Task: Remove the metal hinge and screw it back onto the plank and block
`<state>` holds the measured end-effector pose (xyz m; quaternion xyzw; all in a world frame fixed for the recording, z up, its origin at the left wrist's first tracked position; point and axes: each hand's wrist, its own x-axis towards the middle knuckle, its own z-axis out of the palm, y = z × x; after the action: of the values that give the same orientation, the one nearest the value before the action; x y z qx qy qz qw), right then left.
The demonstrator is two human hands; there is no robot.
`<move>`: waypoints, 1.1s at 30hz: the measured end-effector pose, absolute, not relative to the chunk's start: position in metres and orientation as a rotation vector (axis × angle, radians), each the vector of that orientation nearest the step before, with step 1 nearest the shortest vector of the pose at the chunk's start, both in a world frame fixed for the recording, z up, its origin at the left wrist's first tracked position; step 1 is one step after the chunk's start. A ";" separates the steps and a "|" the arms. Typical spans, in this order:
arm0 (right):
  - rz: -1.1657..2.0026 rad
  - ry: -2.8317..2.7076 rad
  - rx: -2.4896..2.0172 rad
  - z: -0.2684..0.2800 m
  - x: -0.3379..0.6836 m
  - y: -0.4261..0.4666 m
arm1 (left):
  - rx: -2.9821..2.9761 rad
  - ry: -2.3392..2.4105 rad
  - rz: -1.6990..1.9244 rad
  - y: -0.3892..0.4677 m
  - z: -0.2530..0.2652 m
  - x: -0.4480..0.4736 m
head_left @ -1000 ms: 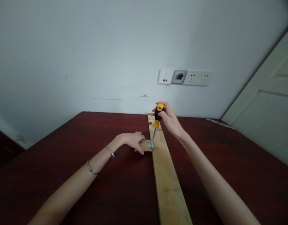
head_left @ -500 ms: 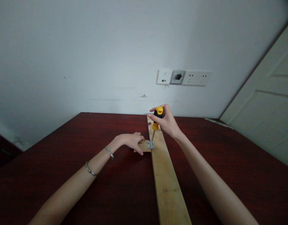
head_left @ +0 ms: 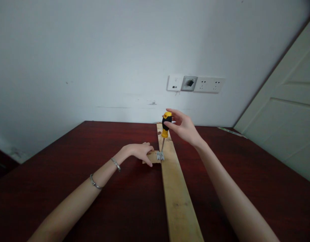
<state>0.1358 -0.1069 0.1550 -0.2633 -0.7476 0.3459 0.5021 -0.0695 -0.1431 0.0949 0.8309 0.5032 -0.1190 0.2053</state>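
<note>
Screwdriver stands on a hinge, steadied only by fingertips

The right hand (head_left: 185,127) has its fingers spread, only the tips pinching the yellow-and-black handle of the screwdriver (head_left: 165,125), which stands nearly upright with its tip on the small metal hinge (head_left: 159,155). The left hand (head_left: 140,151) lies flat, fingers pressed down on the short wood block (head_left: 153,157), which sits against the left edge of the long plank (head_left: 175,188) running away down the dark red table (head_left: 69,174). The hinge bridges the 2 pieces of wood. With so light a hold, the tip looks liable to slip out of the screw and skid toward the left fingers just beside it; the block could also shift if the pressing hand eases. The hinge is silvery and small; its screws are too small to make out.
</note>
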 end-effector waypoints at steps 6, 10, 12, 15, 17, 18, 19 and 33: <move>0.871 -1.828 -0.612 0.150 0.129 -0.114 | 2.317 1.400 -0.339 -0.144 0.096 -0.068; 0.815 -1.789 -0.657 0.141 0.119 -0.117 | 2.308 1.407 -0.344 -0.145 0.098 -0.068; 0.781 -1.750 -0.651 0.136 0.115 -0.116 | 2.303 1.414 -0.339 -0.145 0.098 -0.068; 0.697 -1.723 -0.657 0.134 0.113 -0.115 | 2.295 1.414 -0.329 -0.145 0.098 -0.069; 0.632 -1.785 -0.675 0.137 0.116 -0.114 | 2.291 1.414 -0.336 -0.145 0.097 -0.069; 0.605 -1.833 -0.685 0.139 0.118 -0.114 | 2.289 1.414 -0.341 -0.145 0.097 -0.069; 0.573 -1.882 -0.697 0.141 0.121 -0.113 | 2.287 1.414 -0.345 -0.145 0.097 -0.069; 0.561 -2.000 -0.812 0.163 0.144 -0.115 | 2.275 1.421 -0.359 -0.144 0.096 -0.070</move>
<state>0.1438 -0.1153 0.1630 -0.3270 -0.8054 0.2257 0.4399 -0.0697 -0.1443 0.0963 0.8208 0.5126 -0.1296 0.2162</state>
